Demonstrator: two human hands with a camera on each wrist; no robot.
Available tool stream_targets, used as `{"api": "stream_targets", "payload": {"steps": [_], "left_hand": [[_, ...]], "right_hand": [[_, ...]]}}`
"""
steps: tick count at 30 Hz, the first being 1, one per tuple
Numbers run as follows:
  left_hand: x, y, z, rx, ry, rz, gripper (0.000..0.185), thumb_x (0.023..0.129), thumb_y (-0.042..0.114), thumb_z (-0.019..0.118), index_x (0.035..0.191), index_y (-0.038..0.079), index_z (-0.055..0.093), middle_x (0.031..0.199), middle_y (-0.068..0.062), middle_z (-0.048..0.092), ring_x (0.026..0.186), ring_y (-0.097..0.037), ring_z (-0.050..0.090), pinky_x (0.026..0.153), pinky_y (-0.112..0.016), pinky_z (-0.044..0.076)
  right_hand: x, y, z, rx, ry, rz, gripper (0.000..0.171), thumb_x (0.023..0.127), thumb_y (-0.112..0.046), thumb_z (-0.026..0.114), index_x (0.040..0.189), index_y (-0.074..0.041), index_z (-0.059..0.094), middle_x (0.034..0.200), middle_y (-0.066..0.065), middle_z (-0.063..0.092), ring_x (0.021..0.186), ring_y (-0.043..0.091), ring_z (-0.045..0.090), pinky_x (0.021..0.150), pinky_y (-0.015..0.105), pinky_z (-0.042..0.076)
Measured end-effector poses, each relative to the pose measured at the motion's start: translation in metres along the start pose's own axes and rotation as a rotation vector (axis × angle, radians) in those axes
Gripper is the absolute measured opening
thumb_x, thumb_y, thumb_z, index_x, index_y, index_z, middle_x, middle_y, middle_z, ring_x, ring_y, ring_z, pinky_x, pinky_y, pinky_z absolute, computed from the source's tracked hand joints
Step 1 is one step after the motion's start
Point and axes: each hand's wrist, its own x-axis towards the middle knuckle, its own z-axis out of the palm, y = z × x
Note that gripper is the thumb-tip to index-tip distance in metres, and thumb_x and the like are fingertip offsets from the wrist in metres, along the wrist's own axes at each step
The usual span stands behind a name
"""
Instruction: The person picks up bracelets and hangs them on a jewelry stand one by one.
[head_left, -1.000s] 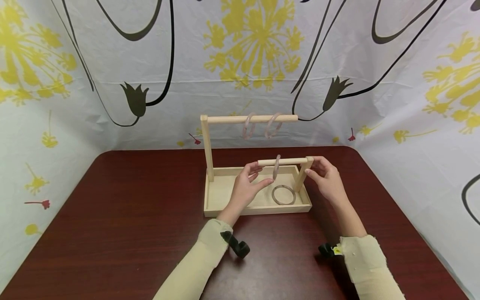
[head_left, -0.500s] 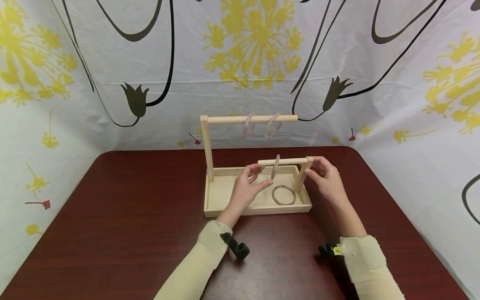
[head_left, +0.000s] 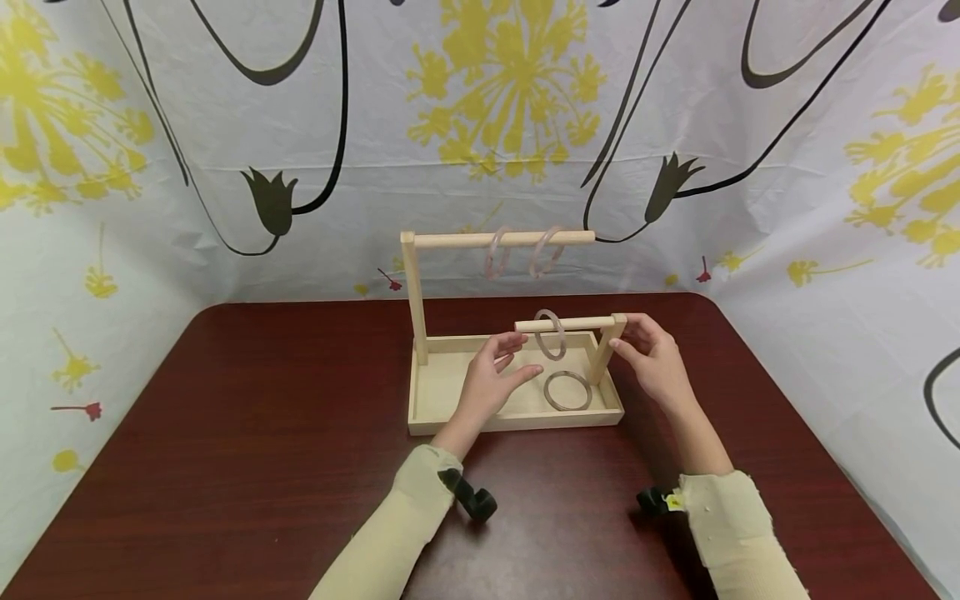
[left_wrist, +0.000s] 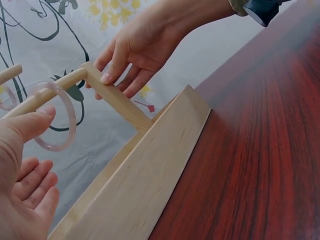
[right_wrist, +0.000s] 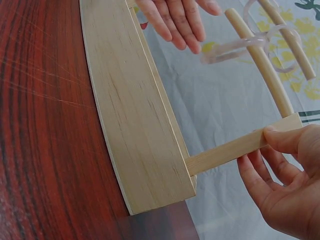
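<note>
A pale translucent bangle [head_left: 563, 342] hangs on the short lower bar [head_left: 588, 322] of a wooden jewelry stand. To its left my left hand [head_left: 489, 379] is held with thumb and fingers spread, apart from the bangle and holding nothing. In the left wrist view the thumb overlaps the edge of that bangle [left_wrist: 73, 122]. At the other end of the bar, my right hand [head_left: 660, 358] grips the top of the short post [head_left: 604, 354], thumb on one side and fingers on the other. A greyish bangle [head_left: 589, 392] lies flat in the stand's tray [head_left: 517, 422].
Behind, two pinkish bangles, a left one [head_left: 489, 262] and a right one [head_left: 535, 265], hang on the taller upper bar [head_left: 457, 241]. A tall post [head_left: 416, 296] carries it at the left. The dark red table [head_left: 262, 417] ends at a patterned cloth [head_left: 337, 267].
The bangle on the lower bar has turned from nearly edge-on to more face-on. My left thumb has come away from it slightly. The right hand stays on the post.
</note>
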Motion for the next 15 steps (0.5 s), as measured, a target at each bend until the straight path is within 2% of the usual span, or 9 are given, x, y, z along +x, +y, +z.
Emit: {"api": "stream_targets", "payload": {"steps": [8,15], "left_hand": [[-0.0015,-0.0028,-0.0002,0.023,-0.009,-0.021,0.055,0.086,0.017,0.080,0.134,0.003,0.055,0.135,-0.012,0.062,0.129,-0.027,0.057,0.111,-0.036,0.045],[-0.0008,-0.0024,0.0011,0.081,-0.033,-0.058,0.055,0.086,0.019,0.079,0.133,0.002,0.056,0.134,-0.014,0.063,0.128,-0.029,0.057,0.111,-0.039,0.045]], "right_hand": [[0.0001,0.0004,-0.0001,-0.012,-0.004,0.006,0.033,0.097,-0.008,0.064,0.128,0.001,0.057,0.122,0.025,0.066,0.096,-0.015,0.055,0.082,0.005,0.045],[-0.0004,0.0014,0.0001,-0.015,0.001,-0.006,0.030,0.097,-0.009,0.064,0.125,0.000,0.059,0.112,0.005,0.070,0.096,-0.013,0.057,0.081,0.006,0.046]]}}
